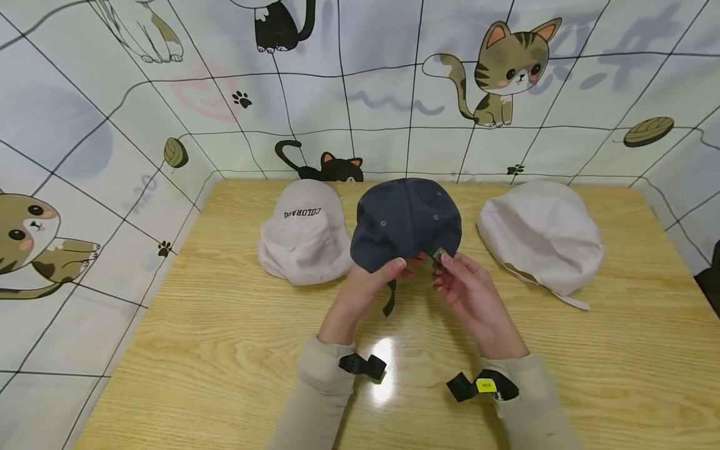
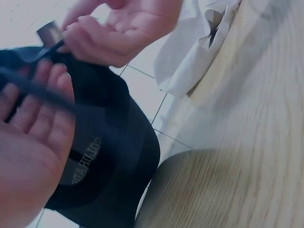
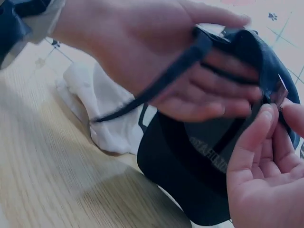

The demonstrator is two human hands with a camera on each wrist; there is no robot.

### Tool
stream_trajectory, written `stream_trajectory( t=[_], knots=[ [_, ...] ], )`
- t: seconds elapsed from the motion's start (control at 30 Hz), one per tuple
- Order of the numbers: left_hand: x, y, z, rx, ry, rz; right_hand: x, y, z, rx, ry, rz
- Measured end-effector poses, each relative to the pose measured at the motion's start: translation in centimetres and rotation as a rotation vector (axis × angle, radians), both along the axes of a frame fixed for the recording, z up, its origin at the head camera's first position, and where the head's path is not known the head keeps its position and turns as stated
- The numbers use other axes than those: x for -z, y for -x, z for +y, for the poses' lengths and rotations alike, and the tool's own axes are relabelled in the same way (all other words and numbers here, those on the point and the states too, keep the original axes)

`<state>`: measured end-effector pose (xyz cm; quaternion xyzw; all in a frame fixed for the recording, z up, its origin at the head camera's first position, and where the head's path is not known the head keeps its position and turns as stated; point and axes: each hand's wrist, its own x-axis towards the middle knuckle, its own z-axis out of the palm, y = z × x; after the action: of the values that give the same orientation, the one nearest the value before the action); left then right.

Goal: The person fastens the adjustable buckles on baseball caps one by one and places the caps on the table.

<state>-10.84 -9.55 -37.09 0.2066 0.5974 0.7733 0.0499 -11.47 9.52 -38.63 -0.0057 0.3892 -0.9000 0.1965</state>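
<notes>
A dark blue cap [image 1: 406,217] is lifted off the wooden table [image 1: 225,350] at the middle, its rear opening toward me. My left hand [image 1: 400,267] grips the cap's rear edge, thumb on top and fingers inside, and the loose strap [image 1: 389,301] hangs below it. My right hand [image 1: 442,270] pinches the small metal buckle [image 1: 439,257] at the strap's other side. The left wrist view shows the buckle [image 2: 49,33] in the right hand's fingertips [image 2: 71,35]. In the right wrist view the strap [image 3: 161,78] crosses the left hand's fingers [image 3: 209,102] over the cap's inside [image 3: 199,161].
A beige cap [image 1: 306,240] printed COLORADO lies left of the blue one. A cream cap [image 1: 540,234] with a trailing strap lies to the right. Cat-print cloth walls [image 1: 112,156] close in the table's left, back and right sides.
</notes>
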Motion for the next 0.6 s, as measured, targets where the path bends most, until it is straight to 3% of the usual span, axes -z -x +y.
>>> stream_trajectory(
  t=[0.23, 0.33, 0.47, 0.6],
  knots=[
    [-1.6, -0.7, 0.9, -0.153, 0.263, 0.054, -0.1, -0.5, -1.0, 0.02, -0.134, 0.05],
    [-1.7, -0.6, 1.1, -0.174, 0.257, 0.046, 0.2, -0.6, -1.2, 0.04, -0.304, 0.108],
    [-1.4, -0.3, 1.0, -0.168, 0.16, 0.023, 0.3, -0.5, -1.3, 0.076, -0.586, 0.17],
    [-1.1, -0.2, 1.0, -0.2, 0.137, 0.018, 0.0, -0.6, -0.9, 0.094, -0.821, 0.261]
  ],
)
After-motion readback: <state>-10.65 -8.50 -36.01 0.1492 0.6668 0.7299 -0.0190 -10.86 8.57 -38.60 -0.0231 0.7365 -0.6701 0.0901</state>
